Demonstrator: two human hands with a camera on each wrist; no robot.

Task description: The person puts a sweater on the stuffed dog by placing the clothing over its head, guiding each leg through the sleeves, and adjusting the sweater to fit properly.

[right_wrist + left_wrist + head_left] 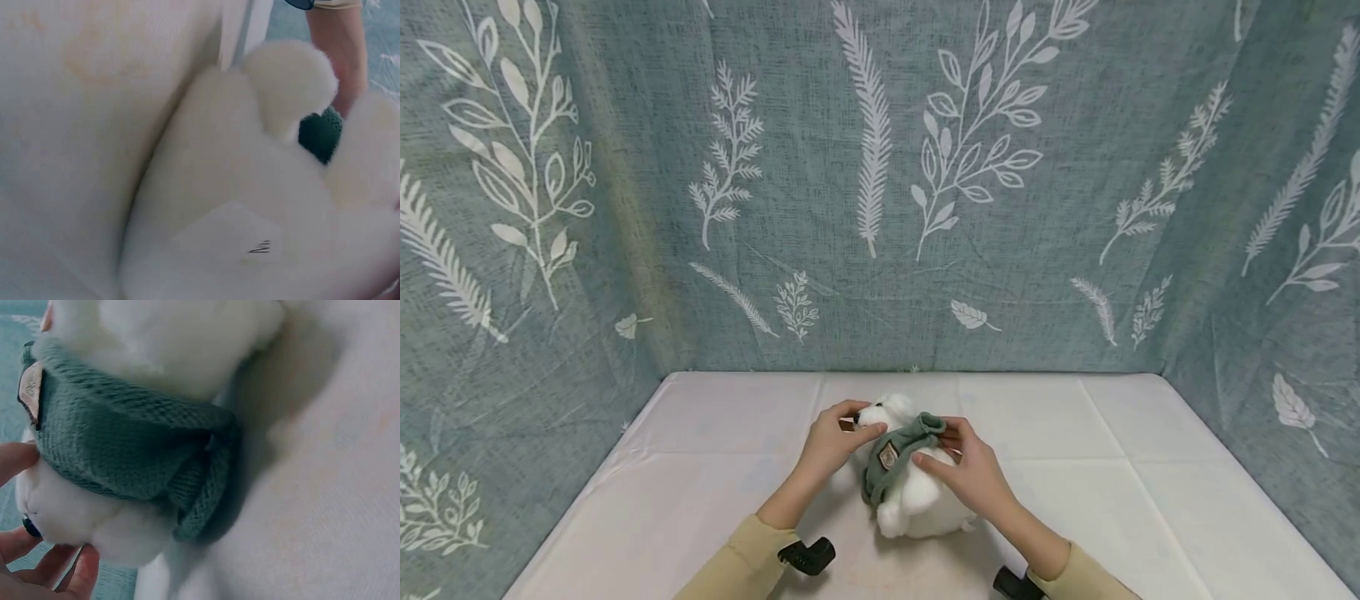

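A white plush animal (925, 500) with a dark nose lies tilted on the table, its head toward the left. Around its upper body is a green knitted garment (898, 450) bearing a small light patch (888, 456). My left hand (832, 442) holds the head between thumb and fingers; in the left wrist view the fingertips (84, 569) rest at the muzzle, near the nose. On the other side my right hand (973, 471) grips the toy, thumb on the white body and fingers by the garment's upper edge. In the right wrist view the plush body hides most of that hand.
A white cloth with fold creases covers the table (1075, 467). Teal curtains (812, 167) with white leaf prints stand behind it and on both sides. Each wrist wears a black camera mount (807, 556). A white label (231, 240) is on the toy's underside.
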